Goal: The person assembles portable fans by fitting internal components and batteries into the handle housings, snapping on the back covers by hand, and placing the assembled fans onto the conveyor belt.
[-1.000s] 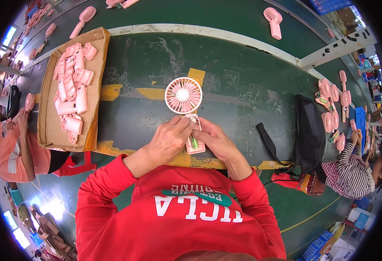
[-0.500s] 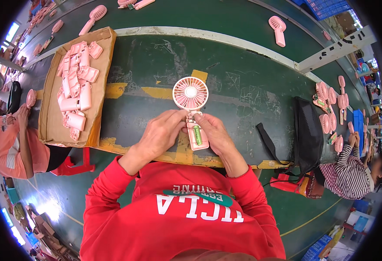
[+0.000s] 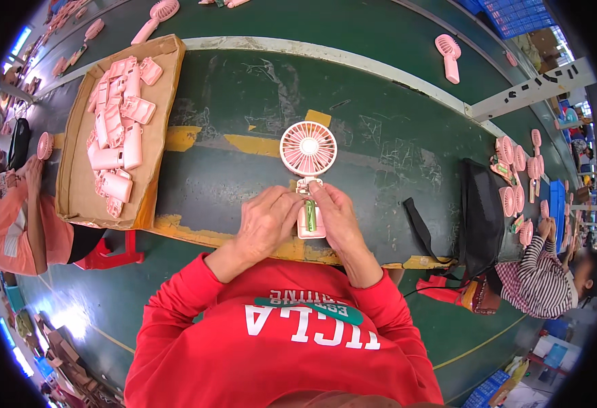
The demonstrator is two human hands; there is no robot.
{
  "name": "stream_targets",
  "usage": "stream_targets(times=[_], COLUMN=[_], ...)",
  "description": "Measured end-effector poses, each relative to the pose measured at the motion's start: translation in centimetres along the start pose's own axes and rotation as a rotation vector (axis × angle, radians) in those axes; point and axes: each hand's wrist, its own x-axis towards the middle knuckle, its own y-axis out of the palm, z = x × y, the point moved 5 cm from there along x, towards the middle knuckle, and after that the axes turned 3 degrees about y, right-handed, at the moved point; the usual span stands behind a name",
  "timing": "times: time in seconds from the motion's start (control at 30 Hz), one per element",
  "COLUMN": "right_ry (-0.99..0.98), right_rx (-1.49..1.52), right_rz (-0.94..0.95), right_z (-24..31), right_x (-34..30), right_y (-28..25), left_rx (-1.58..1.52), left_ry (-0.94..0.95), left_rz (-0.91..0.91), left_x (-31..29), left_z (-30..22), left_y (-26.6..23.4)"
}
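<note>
A pink handheld fan lies on the green worktable, its round grille pointing away from me and its handle toward me. The handle is uncovered, and a green cylindrical battery shows inside it. From the left, my left hand has its fingers pinched together at the handle's edge beside the battery. My right hand grips the handle's right side, its thumb at the top of the handle below the grille. Whether a small part or wire is between the fingertips is hidden.
On the left stands a cardboard tray with many pink casing pieces. A black bag with a strap lies at the right. Beyond the pale rail, a pink fan lies on a green surface. Co-workers sit at both sides.
My left fingers have moved from the fan's neck down to beside the battery. The fan has shifted slightly right in view. Fans beyond the rail have moved right.
</note>
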Motion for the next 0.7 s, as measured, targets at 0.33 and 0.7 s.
stream_targets(times=[0.33,0.7], right_ry=[-0.055,-0.050], right_rx=[-0.056,-0.018], right_rz=[-0.098,0.000], right_z=[1.0,0.9], right_x=[-0.3,-0.3], right_y=[0.9,0.9], left_rx=[0.151,0.596], left_ry=[0.011,-0.147], left_rz=[0.124,0.009], left_x=[-0.7,3.9], left_z=[-0.7,8.2], left_y=[1.1,-14.6])
